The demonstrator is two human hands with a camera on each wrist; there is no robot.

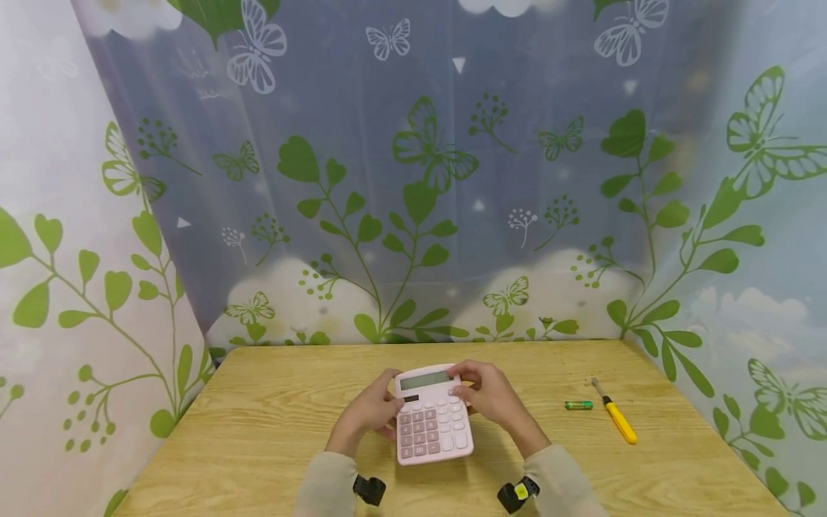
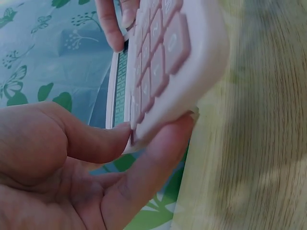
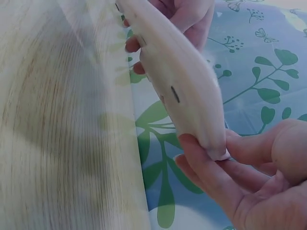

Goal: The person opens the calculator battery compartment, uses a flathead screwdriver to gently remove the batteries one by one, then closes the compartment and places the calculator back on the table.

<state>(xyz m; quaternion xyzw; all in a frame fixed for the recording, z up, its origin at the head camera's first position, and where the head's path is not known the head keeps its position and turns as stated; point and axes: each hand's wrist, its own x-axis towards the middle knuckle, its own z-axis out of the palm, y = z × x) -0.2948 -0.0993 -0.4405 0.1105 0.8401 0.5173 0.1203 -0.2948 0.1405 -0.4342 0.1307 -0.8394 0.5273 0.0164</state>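
Observation:
A pink calculator (image 1: 434,415) is held up over the table, its keys and grey display facing the head camera. My left hand (image 1: 370,408) grips its left edge, thumb on the front and fingers behind, as the left wrist view shows beside the mauve keys (image 2: 175,44). On the opposite side, my right hand (image 1: 494,395) holds the upper right edge between thumb and fingers. In the right wrist view the calculator's side and back (image 3: 184,81) show, with fingertips of both hands against them.
To the right on the wooden table (image 1: 271,402) lie a green battery (image 1: 578,406) and a screwdriver (image 1: 620,420) with a yellow handle. A curtain (image 1: 517,187) printed with leaves and butterflies hangs behind the table and along both sides.

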